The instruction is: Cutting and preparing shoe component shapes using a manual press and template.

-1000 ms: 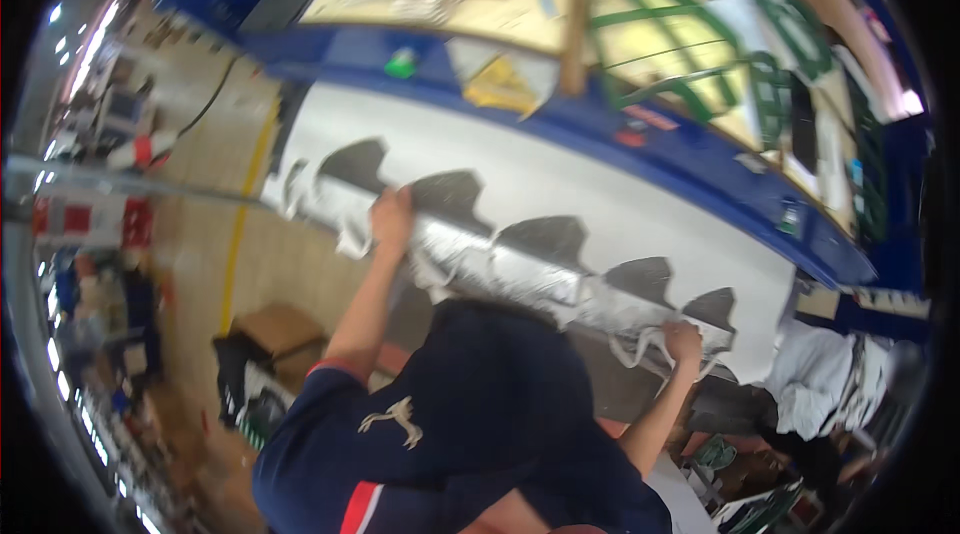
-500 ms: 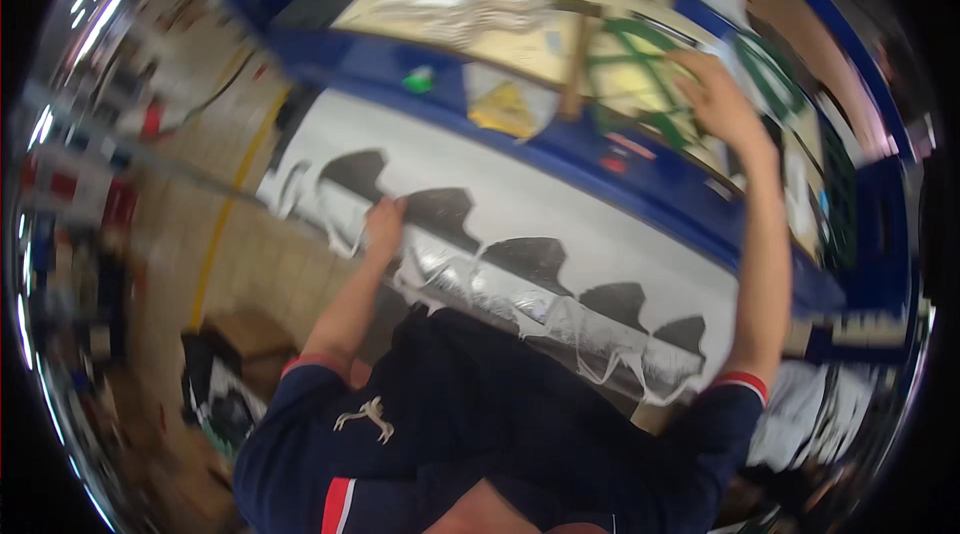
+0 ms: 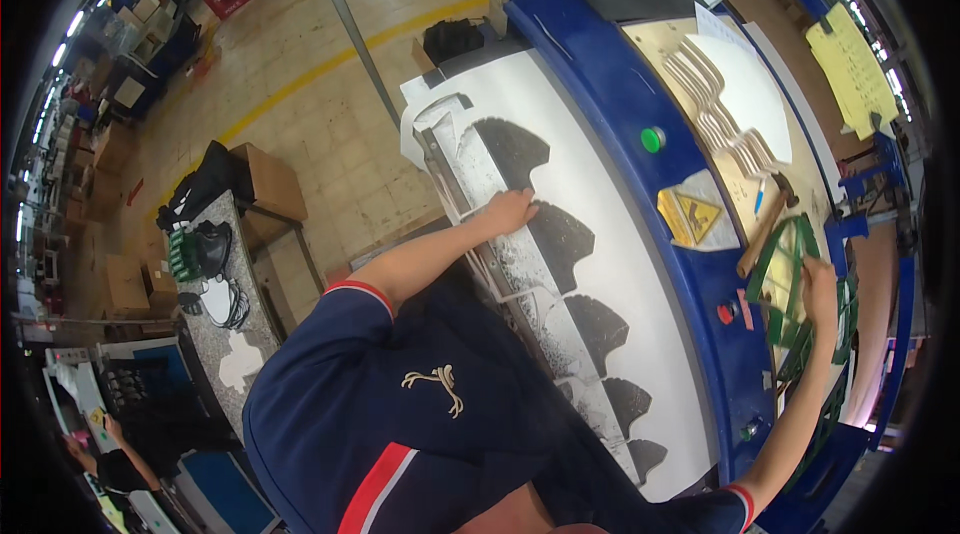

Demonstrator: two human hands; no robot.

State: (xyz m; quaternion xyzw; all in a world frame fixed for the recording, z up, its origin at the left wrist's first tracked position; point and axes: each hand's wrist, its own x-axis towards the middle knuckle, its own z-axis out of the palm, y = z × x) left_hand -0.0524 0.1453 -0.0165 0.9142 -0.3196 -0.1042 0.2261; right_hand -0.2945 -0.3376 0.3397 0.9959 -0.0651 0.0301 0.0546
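Observation:
A long white sheet [image 3: 600, 194] lies in front of me, with a row of dark scalloped shapes [image 3: 560, 244] along its near side. My left hand [image 3: 510, 211] rests at the sheet's cut edge between two of these shapes. Its fingers are curled closed, and what is under them is hidden. On the far right, my right hand [image 3: 820, 286] is closed around a green metal-strip frame [image 3: 785, 279], which looks like a cutting die. More green frames are partly behind the hand and forearm. A wooden-handled hammer [image 3: 765, 234] lies beside the held frame.
A blue machine beam [image 3: 640, 189] runs behind the sheet, with a green button [image 3: 653, 140], a red button [image 3: 727, 313] and a yellow warning sign [image 3: 695, 216]. Wavy strips [image 3: 700, 84] lie on the board above. A speckled table [image 3: 245, 279] stands at left. Another person's arm shows lower left.
My view has swung round, so the sheet now runs more steeply. My right hand has gone from hovering beside the green frame to gripping it. My left hand stays at the sheet's edge.

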